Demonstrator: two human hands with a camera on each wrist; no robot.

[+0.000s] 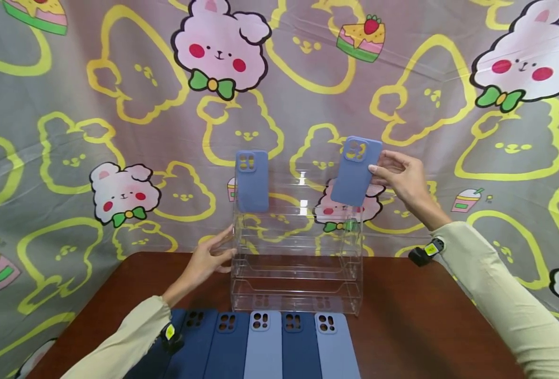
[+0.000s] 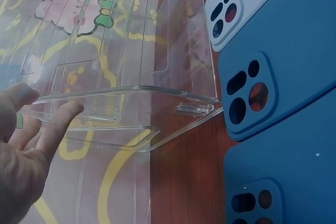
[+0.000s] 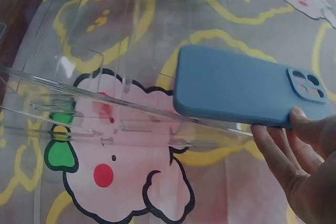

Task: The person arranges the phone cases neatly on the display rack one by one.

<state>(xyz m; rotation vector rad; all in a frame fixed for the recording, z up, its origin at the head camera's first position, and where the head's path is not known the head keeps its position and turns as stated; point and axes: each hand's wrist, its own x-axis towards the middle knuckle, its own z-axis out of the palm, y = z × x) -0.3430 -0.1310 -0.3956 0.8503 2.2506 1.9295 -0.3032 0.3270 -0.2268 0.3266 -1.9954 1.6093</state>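
Head view: right hand (image 1: 404, 177) pinches a tilted, periwinkle-blue, rounded-rectangular phone case (image 1: 356, 176); left hand (image 1: 207, 260), fingers extended, meets the clear acrylic tiered rack (image 1: 296, 273) between both. Straighten the case before lowering.

Place: small display-style setting; whether home or shop, cannot tell. Backdrop: cartoon-printed curtain (image 1: 284, 118), creased, spanning the far side. Furniture: one bench (image 1: 417, 316), reddish-brown, wood-look top. Fittings: clear tiered rack (image 1: 298, 272), standing on the bench. Goods: phone cases (image 1: 263, 350), assorted blues, laid side by side, near.
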